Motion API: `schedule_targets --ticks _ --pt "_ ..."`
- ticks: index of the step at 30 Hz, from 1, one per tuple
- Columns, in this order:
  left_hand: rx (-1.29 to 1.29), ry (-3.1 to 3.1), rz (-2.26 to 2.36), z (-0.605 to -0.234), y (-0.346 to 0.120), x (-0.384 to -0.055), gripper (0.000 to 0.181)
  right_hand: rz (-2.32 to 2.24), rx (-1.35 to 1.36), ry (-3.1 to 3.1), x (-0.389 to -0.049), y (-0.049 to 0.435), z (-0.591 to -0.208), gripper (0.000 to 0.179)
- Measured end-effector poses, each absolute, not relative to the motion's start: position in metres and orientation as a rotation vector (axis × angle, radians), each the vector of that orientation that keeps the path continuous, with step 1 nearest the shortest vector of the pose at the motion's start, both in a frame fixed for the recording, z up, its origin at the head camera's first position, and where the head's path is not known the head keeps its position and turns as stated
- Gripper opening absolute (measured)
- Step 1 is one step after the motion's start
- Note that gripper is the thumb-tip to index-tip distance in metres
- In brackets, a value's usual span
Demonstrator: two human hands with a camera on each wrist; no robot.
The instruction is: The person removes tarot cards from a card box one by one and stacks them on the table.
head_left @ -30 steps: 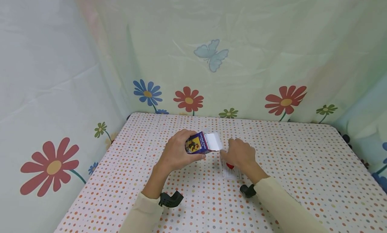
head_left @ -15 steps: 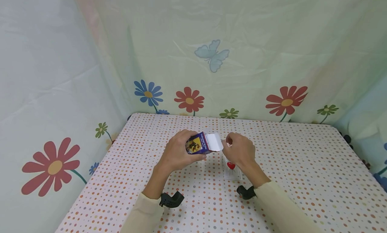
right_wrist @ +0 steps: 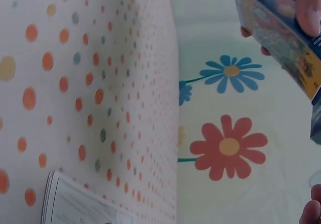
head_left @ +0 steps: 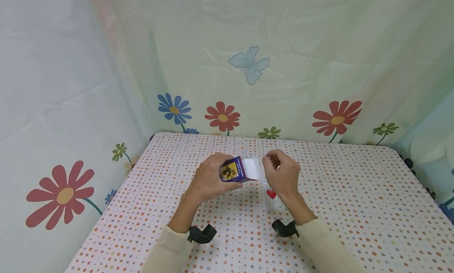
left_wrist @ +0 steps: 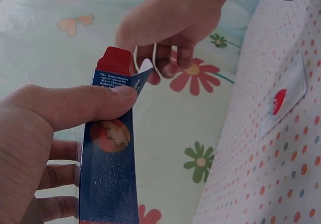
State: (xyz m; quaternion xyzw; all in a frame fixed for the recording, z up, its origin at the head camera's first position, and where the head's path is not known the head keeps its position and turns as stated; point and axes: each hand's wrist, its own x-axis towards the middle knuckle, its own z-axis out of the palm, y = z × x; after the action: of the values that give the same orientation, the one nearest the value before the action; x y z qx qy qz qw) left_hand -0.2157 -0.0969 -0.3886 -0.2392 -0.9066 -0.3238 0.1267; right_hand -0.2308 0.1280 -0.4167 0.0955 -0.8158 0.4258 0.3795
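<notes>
My left hand (head_left: 207, 180) grips a blue tarot card box (head_left: 230, 169) above the table, thumb along one side and fingers behind it. The box lies tilted, its open end toward the right, with the white inside of the top flap (head_left: 252, 168) sticking out. Close to that flap is my right hand (head_left: 284, 172), fingers loosely curled and apart, with nothing visible in them. In the left wrist view the box shows a red side tab (left_wrist: 114, 60). A small stack of tarot cards (right_wrist: 75, 209) lies on the table below my right hand, a red heart on the top card.
The table (head_left: 347, 198) wears a white cloth with coloured dots. Behind it hangs a pale curtain (head_left: 305, 68) printed with flowers and a butterfly. A dark wrist camera (head_left: 203, 234) sits on the left wrist, and another dark camera (head_left: 285, 228) on the right.
My right hand has drawn up and slightly away from the flap, turning so its curled fingers show. More of the top card is uncovered. My left hand and the box have barely moved.
</notes>
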Motion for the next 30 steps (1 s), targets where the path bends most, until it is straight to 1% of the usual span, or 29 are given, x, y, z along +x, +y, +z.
schedule_targets --ticks 10,20,25,30 --pt "-0.696 -2.649 -0.921 -0.388 -0.097 -0.215 0.074 1.356 0.188 -1.992 -0.220 0.115 -0.410 0.006" --pt "-0.704 -2.653 -0.916 -0.389 -0.096 -0.216 0.073 1.463 0.245 -1.981 -0.215 0.110 -0.410 0.003" --pt "-0.712 -2.651 -0.911 -0.389 -0.097 -0.217 0.073 1.487 0.299 -2.006 -0.209 0.104 -0.405 0.012" --pt "-0.726 -2.640 -0.918 -0.391 -0.097 -0.217 0.073 1.473 0.357 -2.043 -0.213 0.104 -0.414 0.017"
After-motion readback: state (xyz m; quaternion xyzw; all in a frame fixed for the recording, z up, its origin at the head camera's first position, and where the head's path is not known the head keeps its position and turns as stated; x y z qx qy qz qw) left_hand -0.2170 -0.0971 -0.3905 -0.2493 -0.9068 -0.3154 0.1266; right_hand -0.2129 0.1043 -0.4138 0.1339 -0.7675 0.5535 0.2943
